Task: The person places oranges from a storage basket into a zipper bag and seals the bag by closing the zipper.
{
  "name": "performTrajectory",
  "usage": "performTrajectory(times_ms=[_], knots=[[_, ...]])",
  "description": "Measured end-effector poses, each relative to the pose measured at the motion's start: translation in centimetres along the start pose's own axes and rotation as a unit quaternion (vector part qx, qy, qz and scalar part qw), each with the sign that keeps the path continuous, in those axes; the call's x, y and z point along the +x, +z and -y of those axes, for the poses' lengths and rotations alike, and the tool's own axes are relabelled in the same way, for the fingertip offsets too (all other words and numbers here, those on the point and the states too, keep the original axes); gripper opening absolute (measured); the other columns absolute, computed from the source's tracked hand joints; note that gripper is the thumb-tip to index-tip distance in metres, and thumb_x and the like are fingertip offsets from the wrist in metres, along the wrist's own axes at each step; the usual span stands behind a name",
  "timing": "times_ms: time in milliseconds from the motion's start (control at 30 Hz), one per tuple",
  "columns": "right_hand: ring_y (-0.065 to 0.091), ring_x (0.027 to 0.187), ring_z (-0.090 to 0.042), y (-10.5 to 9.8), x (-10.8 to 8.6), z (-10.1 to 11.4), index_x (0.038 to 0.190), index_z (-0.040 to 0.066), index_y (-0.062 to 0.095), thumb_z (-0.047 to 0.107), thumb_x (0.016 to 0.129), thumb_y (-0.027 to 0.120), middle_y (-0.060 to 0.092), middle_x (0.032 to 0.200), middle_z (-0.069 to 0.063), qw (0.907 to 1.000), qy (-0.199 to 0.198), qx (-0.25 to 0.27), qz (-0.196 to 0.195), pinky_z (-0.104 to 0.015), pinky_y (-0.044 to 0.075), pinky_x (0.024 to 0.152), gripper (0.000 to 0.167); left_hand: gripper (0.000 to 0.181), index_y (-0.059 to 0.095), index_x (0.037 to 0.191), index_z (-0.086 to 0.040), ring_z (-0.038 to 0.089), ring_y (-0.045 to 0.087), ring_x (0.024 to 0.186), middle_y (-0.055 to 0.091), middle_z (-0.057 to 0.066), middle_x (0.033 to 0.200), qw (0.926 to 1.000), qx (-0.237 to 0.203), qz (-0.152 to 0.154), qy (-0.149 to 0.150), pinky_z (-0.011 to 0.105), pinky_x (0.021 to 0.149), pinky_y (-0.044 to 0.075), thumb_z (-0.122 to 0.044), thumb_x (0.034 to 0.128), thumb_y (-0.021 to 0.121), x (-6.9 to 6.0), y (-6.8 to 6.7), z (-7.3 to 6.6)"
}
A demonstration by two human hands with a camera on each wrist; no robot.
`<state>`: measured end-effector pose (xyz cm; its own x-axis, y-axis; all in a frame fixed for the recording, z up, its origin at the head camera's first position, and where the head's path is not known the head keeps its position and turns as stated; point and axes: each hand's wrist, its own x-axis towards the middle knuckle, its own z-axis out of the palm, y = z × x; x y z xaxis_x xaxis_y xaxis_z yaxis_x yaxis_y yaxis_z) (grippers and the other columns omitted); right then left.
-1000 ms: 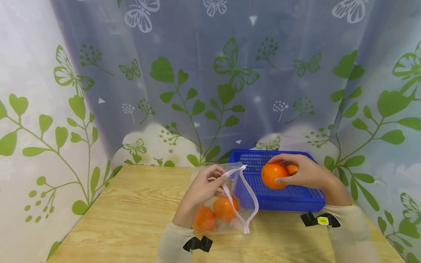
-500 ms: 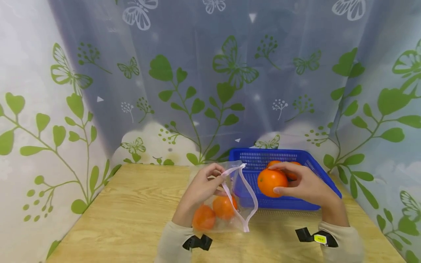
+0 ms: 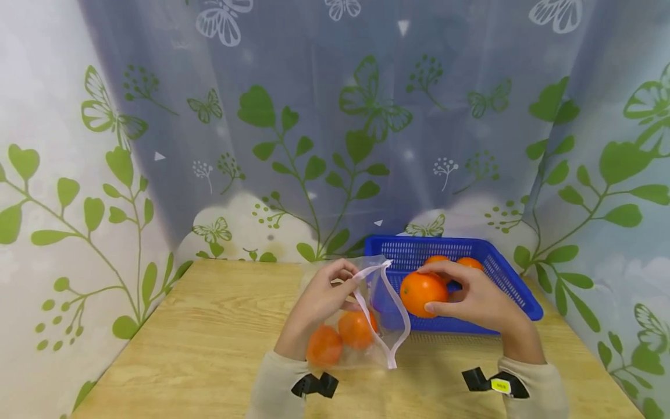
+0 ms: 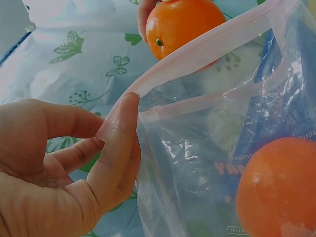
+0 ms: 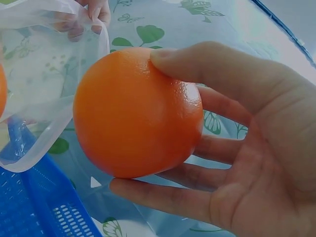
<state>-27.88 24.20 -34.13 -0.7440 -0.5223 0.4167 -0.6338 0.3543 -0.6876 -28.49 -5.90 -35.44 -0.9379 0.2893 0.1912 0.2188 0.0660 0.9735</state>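
Observation:
My left hand [image 3: 323, 295] pinches the pink-white rim of a clear zip bag [image 3: 389, 346], whose mouth gapes toward the right. Inside the bag lie two oranges [image 3: 324, 346]. An orange [image 3: 423, 294] is gripped between the thumb and fingers of my right hand [image 3: 478, 295], just right of the bag's mouth and above the basket. The left wrist view has my left thumb and fingers on the bag rim [image 4: 197, 54]. In the right wrist view the held orange [image 5: 138, 113] is outside the bag, close to its edge.
A blue perforated basket [image 3: 515, 285] stands behind and right of the bag, with two more oranges [image 3: 470, 263] in it. The wooden table [image 3: 209, 337] extends to the left and front. A patterned curtain [image 3: 293, 139] hangs behind the table.
My right hand has moved left and slightly down with the orange, toward the bag, uncovering the oranges in the basket. My left hand and the bag have stayed nearly still.

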Motion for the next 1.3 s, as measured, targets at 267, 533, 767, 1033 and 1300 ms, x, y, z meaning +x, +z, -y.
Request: performTrajectory(times_ms=[267, 533, 767, 1033, 1300], knots=[[0.064, 0.101, -0.006, 0.12, -0.04, 0.35, 0.131, 0.009, 0.064, 0.005, 0.087, 0.081, 0.058, 0.133, -0.018, 0.9997, -0.004, -0.021, -0.010, -0.027, 0.066, 0.077, 0.048, 0.014, 0.060, 0.110, 0.006, 0.018, 0.061, 0.072, 0.059, 0.016, 0.097, 1.0000, 0.007, -0.001, -0.003, 0.036, 0.067, 0.067, -0.005, 0.1027, 0.058, 0.07, 0.01, -0.01], [0.064, 0.098, -0.008, 0.03, 0.12, -0.01, 0.131, 0.012, 0.064, 0.006, 0.085, 0.083, 0.063, 0.127, -0.013, 0.9990, -0.002, -0.039, -0.020, -0.027, 0.066, 0.077, 0.050, 0.014, 0.061, 0.111, 0.005, 0.018, 0.062, 0.072, 0.059, 0.018, 0.097, 1.0000, 0.004, -0.002, -0.006, 0.037, 0.067, 0.067, -0.006, 0.1029, 0.058, -0.04, 0.17, 0.23], [0.065, 0.099, -0.009, -0.40, 0.07, -0.32, 0.130, 0.012, 0.064, 0.006, 0.085, 0.083, 0.061, 0.133, -0.013, 0.9986, 0.006, -0.048, -0.024, -0.026, 0.065, 0.079, 0.049, 0.012, 0.061, 0.111, 0.003, 0.018, 0.064, 0.072, 0.059, 0.023, 0.102, 1.0000, 0.003, 0.000, -0.008, 0.036, 0.068, 0.067, -0.007, 0.1036, 0.058, 0.06, 0.17, -0.09], [0.064, 0.095, -0.010, -0.24, 0.41, -0.29, 0.131, 0.013, 0.065, 0.007, 0.086, 0.083, 0.065, 0.127, -0.011, 0.9974, -0.002, -0.066, -0.031, -0.025, 0.065, 0.077, 0.049, 0.016, 0.061, 0.113, 0.005, 0.018, 0.063, 0.074, 0.060, 0.023, 0.103, 0.9999, 0.008, -0.001, -0.006, 0.037, 0.068, 0.067, -0.008, 0.1039, 0.059, 0.25, 0.09, -0.40], [0.063, 0.097, -0.011, 0.40, 0.24, 0.08, 0.132, 0.014, 0.065, 0.010, 0.088, 0.081, 0.064, 0.126, -0.011, 0.9977, 0.012, -0.058, -0.032, -0.024, 0.064, 0.077, 0.048, 0.013, 0.062, 0.111, 0.002, 0.018, 0.064, 0.075, 0.060, 0.021, 0.101, 0.9999, 0.009, -0.002, -0.011, 0.037, 0.068, 0.067, -0.008, 0.1036, 0.059, -0.06, 0.10, -0.24]])
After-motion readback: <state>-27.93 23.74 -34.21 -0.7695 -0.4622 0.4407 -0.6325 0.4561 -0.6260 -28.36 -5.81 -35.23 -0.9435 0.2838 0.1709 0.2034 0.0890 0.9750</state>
